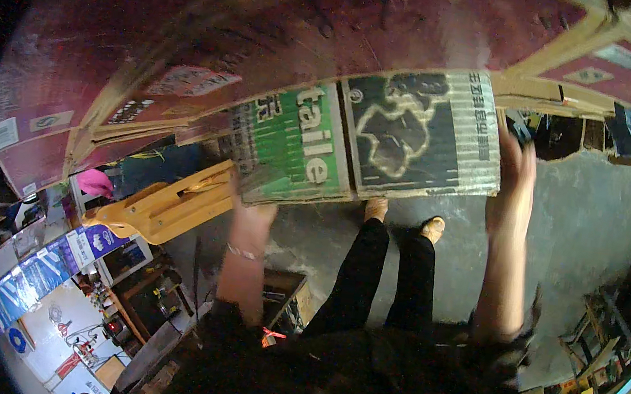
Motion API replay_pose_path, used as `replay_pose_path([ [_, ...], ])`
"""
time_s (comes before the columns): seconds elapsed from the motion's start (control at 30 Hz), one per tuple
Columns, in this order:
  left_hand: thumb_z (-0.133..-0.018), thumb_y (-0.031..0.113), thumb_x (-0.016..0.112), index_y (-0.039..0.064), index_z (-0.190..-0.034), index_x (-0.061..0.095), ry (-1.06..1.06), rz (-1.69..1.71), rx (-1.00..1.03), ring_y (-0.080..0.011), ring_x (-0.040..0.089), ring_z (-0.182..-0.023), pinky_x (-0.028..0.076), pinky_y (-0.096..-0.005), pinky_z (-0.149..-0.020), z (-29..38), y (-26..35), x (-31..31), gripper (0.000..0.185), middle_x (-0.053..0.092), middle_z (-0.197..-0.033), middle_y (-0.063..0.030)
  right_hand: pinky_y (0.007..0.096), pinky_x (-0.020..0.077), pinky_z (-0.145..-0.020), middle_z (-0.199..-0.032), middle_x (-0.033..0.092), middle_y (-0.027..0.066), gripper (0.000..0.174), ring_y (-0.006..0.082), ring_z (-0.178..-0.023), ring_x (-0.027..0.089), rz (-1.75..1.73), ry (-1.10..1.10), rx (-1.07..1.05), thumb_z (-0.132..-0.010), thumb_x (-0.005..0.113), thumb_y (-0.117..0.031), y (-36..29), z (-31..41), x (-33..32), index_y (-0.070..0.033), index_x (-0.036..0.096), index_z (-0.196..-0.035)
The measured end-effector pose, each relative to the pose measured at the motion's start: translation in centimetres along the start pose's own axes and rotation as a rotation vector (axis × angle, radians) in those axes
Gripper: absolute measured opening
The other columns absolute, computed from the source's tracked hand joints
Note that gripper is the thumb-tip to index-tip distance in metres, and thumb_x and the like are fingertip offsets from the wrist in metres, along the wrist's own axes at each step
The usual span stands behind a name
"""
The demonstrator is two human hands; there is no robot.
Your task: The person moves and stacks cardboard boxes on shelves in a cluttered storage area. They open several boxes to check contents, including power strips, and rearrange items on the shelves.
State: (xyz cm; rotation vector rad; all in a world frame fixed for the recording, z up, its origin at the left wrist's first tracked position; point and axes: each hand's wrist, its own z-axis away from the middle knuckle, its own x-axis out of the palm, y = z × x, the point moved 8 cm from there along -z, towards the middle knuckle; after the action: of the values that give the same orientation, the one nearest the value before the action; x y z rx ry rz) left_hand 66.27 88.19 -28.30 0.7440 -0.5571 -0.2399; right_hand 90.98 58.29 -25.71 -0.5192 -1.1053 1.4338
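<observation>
A flat-sided cardboard box point(357, 143), green and dark grey with large printing, is between my two hands in front of me. My left hand point(252, 213) grips its lower left corner, and a bracelet is on that wrist. At the box's right edge, my right hand point(513, 168) is pressed with its fingers pointing up; it looks blurred. Above and touching or just behind the box are large dark red cartons point(312, 31) sealed with brown tape. The box's far side is hidden.
A yellow-orange stool or rack point(173, 203) stands left of my left hand. Blue and purple packages point(46, 276) and a white worktop with tools point(68, 332) are at lower left. Grey concrete floor point(584, 218) lies below. A wooden frame point(594, 331) and small boxes stand at right.
</observation>
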Motion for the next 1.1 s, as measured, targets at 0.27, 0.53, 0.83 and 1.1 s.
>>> replay_pose_path([
  [0.27, -0.079, 0.068, 0.049, 0.010, -0.144, 0.027, -0.272, 0.242, -0.173, -0.0411, 0.024, -0.134, 0.018, -0.0594, -0.110, 1.8, -2.2, 6.4, 0.090, 0.028, -0.146, -0.0170, 0.0432, 0.0005, -0.113, -0.151, -0.009, 0.0253, 0.088, 0.0334, -0.142, -0.004, 0.264, 0.058, -0.450, -0.088, 0.054, -0.013, 3.0, 3.8, 5.5, 0.005, -0.012, -0.143],
  [0.53, -0.092, 0.060, 0.026, 0.009, -0.144, -0.006, -0.019, 0.373, -0.072, -0.0428, 0.009, -0.139, 0.017, -0.0606, -0.111, -6.9, 0.3, 9.0, 0.080, -0.003, -0.153, -0.0185, 0.0358, 0.0143, -0.112, -0.150, 0.012, 0.0267, 0.078, 0.0318, -0.140, 0.013, 0.428, 0.009, -0.388, -0.091, 0.056, -0.021, 4.2, -4.9, 8.4, 0.008, 0.006, -0.144],
  [0.83, -0.085, -0.011, 0.034, 0.007, -0.138, 0.031, 0.108, -0.754, 0.641, -0.0131, 0.050, -0.098, 0.042, -0.0220, -0.055, 1.6, 1.1, 6.2, 0.056, 0.045, -0.132, -0.0167, 0.0416, 0.0321, -0.104, -0.133, 0.034, 0.0230, 0.064, 0.0346, -0.123, 0.039, 0.450, 0.110, -0.374, -0.087, 0.060, -0.009, 7.4, 2.2, 1.6, 0.003, 0.025, -0.139],
  [1.1, -0.071, -0.003, 0.060, -0.011, -0.103, 0.038, 0.222, -0.990, 0.960, -0.0288, 0.038, -0.113, 0.038, -0.0383, -0.097, -3.5, 7.2, 6.7, 0.040, 0.031, -0.121, -0.0173, 0.0478, 0.0251, -0.106, -0.136, 0.027, 0.0341, 0.069, 0.0461, -0.126, 0.028, 0.733, 0.074, -0.717, -0.092, 0.056, -0.036, 0.0, -6.9, 8.6, 0.008, 0.025, -0.135],
])
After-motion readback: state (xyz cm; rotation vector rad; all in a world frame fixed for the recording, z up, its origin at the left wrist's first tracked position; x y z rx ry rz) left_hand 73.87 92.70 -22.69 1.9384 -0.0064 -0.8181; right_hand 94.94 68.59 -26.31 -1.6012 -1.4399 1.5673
